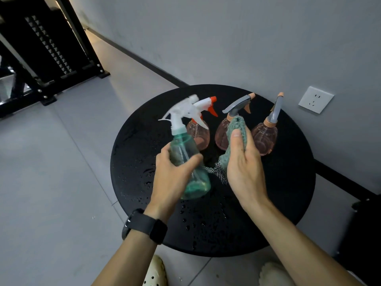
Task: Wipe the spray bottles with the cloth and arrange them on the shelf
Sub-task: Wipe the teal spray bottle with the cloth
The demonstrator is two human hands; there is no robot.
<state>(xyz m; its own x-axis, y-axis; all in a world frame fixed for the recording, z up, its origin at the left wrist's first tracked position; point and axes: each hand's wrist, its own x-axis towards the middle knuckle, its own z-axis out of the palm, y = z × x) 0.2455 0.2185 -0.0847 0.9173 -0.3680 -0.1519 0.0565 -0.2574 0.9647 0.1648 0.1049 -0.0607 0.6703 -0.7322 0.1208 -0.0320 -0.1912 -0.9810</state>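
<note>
1. Grey floor tiles (51, 172) and a pale wall with a white socket (315, 99) frame a round black table (288, 182), its top beaded with water drops.
2. At upper left stands a black metal shelf frame (51, 48), well apart from the table.
3. On the table's far side three pink round-bodied spray bottles stand in a row: one with a white and orange trigger (199, 133), one with a grey trigger (221, 135), and one with a grey upright nozzle (265, 137).
4. The left hand (173, 172) grips a teal spray bottle (185, 153) around its body, lifted and tilted above the table.
5. The right hand (243, 162) holds a teal knitted cloth (237, 129) under its thumb, fingers fairly straight, just beside the bottle.
6. Judging by this, the wiping of the teal bottle is in hand; next the cloth needs pressing against its body and rubbing round while the left hand turns it.
</note>
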